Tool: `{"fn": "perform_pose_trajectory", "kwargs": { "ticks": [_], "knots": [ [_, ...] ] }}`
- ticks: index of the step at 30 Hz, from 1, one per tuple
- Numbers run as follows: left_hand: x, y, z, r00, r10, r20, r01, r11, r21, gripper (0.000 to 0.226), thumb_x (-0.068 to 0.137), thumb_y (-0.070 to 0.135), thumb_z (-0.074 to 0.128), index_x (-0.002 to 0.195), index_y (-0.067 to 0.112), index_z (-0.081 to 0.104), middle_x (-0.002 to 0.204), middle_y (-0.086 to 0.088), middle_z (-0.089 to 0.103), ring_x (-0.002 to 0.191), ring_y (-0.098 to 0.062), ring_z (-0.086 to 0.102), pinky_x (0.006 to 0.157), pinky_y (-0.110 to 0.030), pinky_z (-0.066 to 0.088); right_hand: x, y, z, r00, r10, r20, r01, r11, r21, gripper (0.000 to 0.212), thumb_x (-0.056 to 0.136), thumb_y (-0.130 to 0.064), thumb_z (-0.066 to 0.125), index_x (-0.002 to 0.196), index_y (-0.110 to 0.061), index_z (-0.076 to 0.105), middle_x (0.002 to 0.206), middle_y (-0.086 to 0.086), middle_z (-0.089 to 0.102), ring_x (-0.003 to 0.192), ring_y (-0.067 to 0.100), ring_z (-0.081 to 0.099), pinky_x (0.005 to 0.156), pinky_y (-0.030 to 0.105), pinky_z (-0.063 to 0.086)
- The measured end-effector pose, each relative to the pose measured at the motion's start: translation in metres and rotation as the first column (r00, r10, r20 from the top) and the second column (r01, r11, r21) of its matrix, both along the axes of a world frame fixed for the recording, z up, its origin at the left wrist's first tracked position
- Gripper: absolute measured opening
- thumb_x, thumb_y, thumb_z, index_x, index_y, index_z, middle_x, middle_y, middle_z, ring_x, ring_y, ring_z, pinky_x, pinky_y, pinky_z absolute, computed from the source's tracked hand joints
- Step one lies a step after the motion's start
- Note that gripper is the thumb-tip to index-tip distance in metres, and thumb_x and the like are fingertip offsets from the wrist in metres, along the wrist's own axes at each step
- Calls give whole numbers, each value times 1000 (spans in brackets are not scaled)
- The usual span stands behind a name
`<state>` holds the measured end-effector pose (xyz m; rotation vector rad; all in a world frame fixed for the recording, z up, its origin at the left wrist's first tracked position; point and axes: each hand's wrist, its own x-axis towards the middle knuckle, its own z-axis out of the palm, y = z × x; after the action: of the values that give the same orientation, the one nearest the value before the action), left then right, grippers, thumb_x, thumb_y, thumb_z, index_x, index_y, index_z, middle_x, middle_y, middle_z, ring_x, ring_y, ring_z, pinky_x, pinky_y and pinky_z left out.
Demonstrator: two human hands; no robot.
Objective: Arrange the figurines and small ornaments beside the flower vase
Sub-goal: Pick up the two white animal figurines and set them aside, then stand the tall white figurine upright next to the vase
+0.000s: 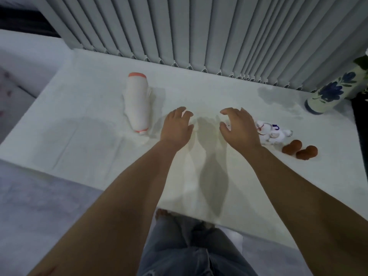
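A white flower vase point(332, 92) with blue painted flowers stands at the far right of the white table point(83, 140). A small white figurine point(273, 132) with blue and red marks lies on its side left of the vase, partly hidden by my right hand point(238, 127). Two brown rounded ornaments point(300, 150) rest just in front of it. A tall white figurine point(137, 103) with orange ends lies flat at the left. My left hand point(176, 124) hovers right of it. Both hands hang over the table with fingers apart, holding nothing.
Grey vertical blinds point(209, 30) hang along the table's far edge. A grey-lilac cushioned surface point(33, 206) lies at the lower left. My legs in jeans point(179, 251) and a bare foot point(161, 213) show below the table's near edge.
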<state>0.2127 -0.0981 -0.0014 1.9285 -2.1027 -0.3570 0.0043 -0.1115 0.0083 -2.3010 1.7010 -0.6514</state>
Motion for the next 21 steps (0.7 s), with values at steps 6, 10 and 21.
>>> {"fn": "perform_pose_trajectory", "kwargs": {
  "ticks": [6, 10, 21],
  "knots": [
    [78, -10, 5, 995, 82, 55, -76, 992, -96, 37, 90, 23, 56, 127, 17, 57, 145, -9, 47, 138, -29, 40, 119, -43, 21, 79, -3, 3, 995, 84, -45, -79, 991, 110, 33, 88, -21, 59, 119, -9, 59, 115, 9, 68, 106, 33, 60, 95, 38, 41],
    [139, -23, 13, 993, 45, 111, -27, 987, -158, 42, 88, 18, 57, 130, 16, 55, 141, -10, 51, 137, -30, 41, 120, -46, 21, 147, -3, 4, 996, 76, -51, -63, 972, 227, 45, 89, -32, 59, 129, -13, 53, 124, 8, 63, 113, 30, 56, 95, 37, 40],
    [238, -69, 8, 897, -248, 367, 261, 965, 14, 82, 89, 6, 49, 154, 37, 9, 165, -8, 0, 153, -30, -3, 124, -49, -1, 275, -9, -23, 971, -122, -204, 185, 926, 329, 92, 76, -67, 57, 142, -14, 22, 121, 10, 61, 106, 33, 62, 85, 41, 48]
  ]
}}
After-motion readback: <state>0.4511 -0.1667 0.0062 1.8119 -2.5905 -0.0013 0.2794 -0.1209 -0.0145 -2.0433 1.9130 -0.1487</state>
